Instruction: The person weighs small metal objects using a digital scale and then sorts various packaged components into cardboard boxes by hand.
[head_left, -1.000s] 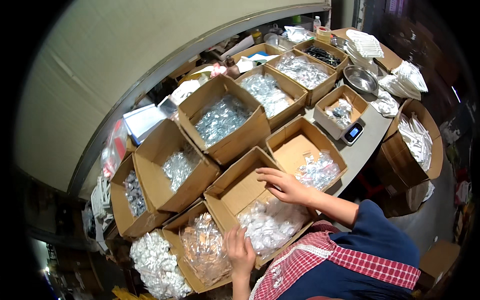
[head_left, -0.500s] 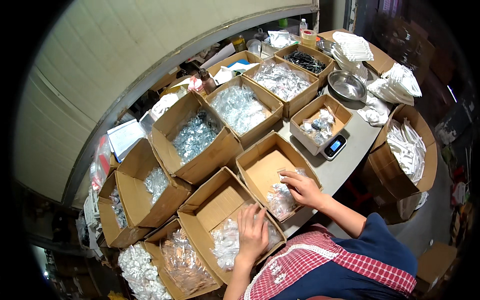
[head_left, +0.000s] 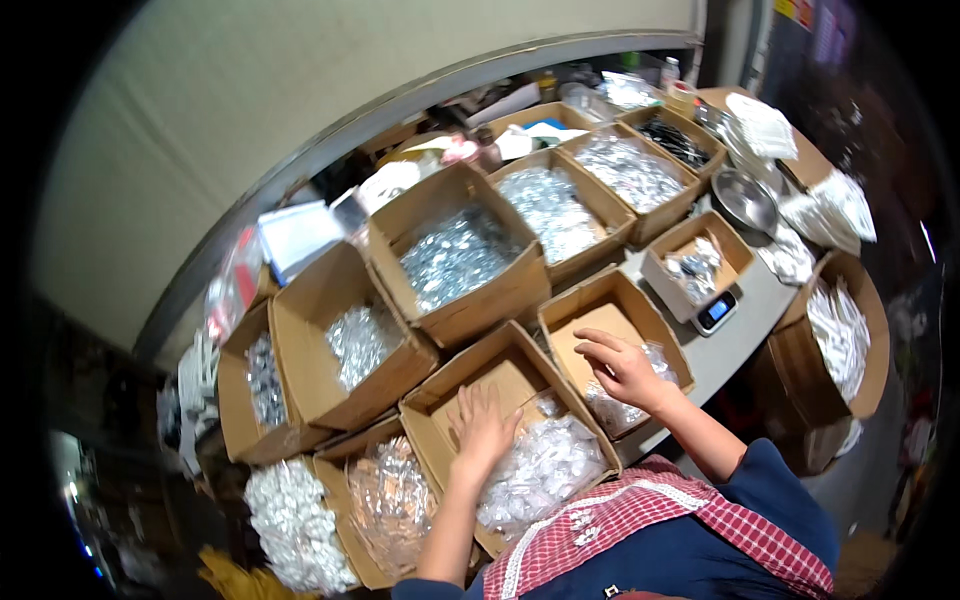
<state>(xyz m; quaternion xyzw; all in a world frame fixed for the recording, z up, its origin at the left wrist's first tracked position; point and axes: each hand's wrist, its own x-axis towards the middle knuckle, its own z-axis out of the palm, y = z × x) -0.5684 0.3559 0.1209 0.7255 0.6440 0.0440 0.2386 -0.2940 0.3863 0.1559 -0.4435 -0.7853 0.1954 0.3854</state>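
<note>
My left hand is open, fingers spread, over the bare back part of a cardboard box. Small clear bags with pale contents are heaped in the near part of that box, beside my palm. My right hand reaches over a smaller cardboard box; its fingers are apart and slightly bent, with nothing visible in them. Below my right palm lie a few clear bags of small parts. Whether either hand touches the bags or cardboard is hard to tell.
Behind stand boxes of bagged metal parts and a box of black parts. A carton sits on a digital scale at the right, near a steel bowl. Bags of brown pieces lie at the near left.
The view has swung, so the boxes appear farther right. My left hand has moved off the bags toward the box's back left. My right hand has moved toward its box's far left side.
</note>
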